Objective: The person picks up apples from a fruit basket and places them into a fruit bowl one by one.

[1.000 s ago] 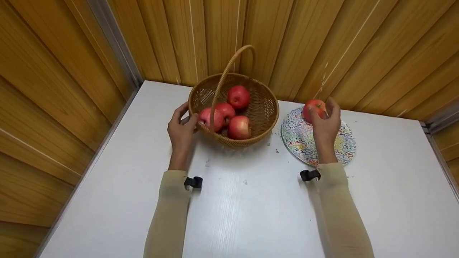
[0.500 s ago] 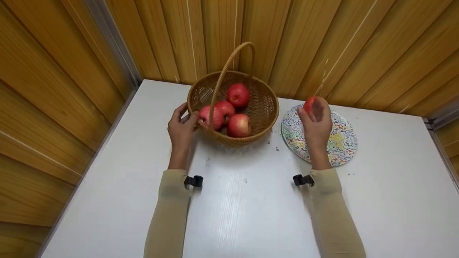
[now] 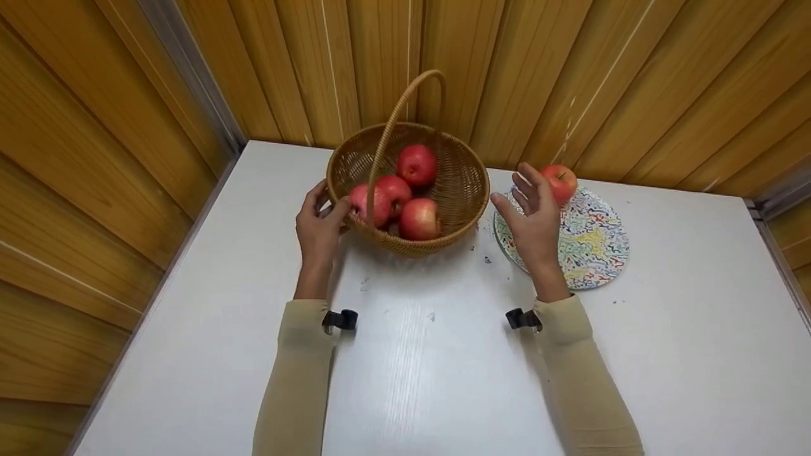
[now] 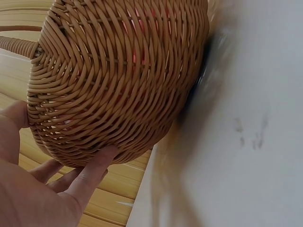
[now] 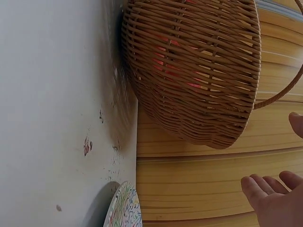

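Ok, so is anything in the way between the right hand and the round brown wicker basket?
Nothing visible stands between the right hand and the round brown wicker basket; only an open gap shows there. The round red apple outside the basket is on the hand's other side.

Head view looks forward and down from above; both wrist views, sideways and close, share the basket (image 4: 113,80)

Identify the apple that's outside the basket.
The red apple at the far edge of the round patterned plate, beside the right hand. The other four apples lie inside the wicker basket.
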The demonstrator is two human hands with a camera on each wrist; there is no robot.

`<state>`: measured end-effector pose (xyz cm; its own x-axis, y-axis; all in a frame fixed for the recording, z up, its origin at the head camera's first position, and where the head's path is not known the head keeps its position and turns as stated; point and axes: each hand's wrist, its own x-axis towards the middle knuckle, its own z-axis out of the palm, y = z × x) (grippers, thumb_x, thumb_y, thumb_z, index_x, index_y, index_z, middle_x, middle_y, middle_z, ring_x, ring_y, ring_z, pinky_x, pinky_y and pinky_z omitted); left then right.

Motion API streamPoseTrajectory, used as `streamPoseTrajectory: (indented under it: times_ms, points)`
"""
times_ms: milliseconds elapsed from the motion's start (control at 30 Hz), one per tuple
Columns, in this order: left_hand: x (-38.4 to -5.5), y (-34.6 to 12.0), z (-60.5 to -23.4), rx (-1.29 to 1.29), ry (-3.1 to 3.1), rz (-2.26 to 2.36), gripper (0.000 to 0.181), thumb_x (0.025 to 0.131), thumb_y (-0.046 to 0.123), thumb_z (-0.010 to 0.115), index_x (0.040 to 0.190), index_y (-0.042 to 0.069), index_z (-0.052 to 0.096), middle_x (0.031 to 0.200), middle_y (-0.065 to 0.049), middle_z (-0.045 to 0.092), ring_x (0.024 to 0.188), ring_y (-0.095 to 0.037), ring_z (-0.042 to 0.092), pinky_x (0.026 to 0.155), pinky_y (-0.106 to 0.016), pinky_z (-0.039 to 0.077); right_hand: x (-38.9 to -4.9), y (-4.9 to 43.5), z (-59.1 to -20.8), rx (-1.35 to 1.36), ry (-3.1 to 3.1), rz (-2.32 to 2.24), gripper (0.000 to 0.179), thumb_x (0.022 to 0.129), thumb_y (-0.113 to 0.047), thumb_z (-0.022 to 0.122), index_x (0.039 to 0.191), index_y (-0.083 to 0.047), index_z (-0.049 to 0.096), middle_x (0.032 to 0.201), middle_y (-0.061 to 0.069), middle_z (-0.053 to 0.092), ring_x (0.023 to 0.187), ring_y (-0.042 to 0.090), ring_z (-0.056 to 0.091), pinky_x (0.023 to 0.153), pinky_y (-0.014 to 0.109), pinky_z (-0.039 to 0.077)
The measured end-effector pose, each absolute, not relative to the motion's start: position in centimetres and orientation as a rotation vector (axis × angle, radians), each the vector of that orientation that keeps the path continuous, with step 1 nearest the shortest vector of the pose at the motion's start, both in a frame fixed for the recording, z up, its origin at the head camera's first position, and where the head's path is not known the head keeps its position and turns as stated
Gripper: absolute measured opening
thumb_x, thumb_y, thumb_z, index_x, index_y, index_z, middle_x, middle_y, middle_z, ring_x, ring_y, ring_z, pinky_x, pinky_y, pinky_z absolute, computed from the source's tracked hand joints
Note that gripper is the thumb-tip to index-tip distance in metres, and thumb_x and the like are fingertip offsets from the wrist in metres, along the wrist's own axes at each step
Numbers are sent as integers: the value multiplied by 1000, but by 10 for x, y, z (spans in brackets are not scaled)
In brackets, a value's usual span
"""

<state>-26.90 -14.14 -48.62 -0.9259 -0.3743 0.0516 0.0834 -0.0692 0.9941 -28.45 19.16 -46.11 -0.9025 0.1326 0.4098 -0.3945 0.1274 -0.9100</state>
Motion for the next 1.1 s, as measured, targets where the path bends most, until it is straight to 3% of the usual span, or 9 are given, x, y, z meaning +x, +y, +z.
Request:
streamPoseTrajectory:
  times_ms: [267,500,833,1100]
  points:
    - [-270,-139,-483,257,-1887,-2049,56,96,25,78,149,20,61,145,-3,62,124,-21,65,85,-40,63,-283,178,-460,435,-2019,1861,70,91,2,83,152,6,48,154,17,53,142,31,54,114,40,46]
    - [-269,-139,-482,243,-1872,-2052,56,96,21,77,149,19,62,144,-4,63,122,-21,66,82,-38,64,-281,167,-465,554,-2086,1835,66,91,8,79,150,10,49,153,29,49,141,43,51,114,40,45]
    - [-268,-137,-478,169,-1907,-1973,58,95,19,80,150,19,61,145,-5,63,124,-23,64,82,-38,64,-281,160,-471,565,-2214,1732,69,92,1,82,152,8,48,152,26,51,141,43,52,115,37,44]
    - [-266,-128,-475,42,-2016,-1818,60,95,26,78,152,21,61,150,3,60,132,-19,59,95,-42,60,-283,155,-481,566,-2431,1575,75,88,-7,88,150,8,50,150,27,52,139,45,53,113,53,46]
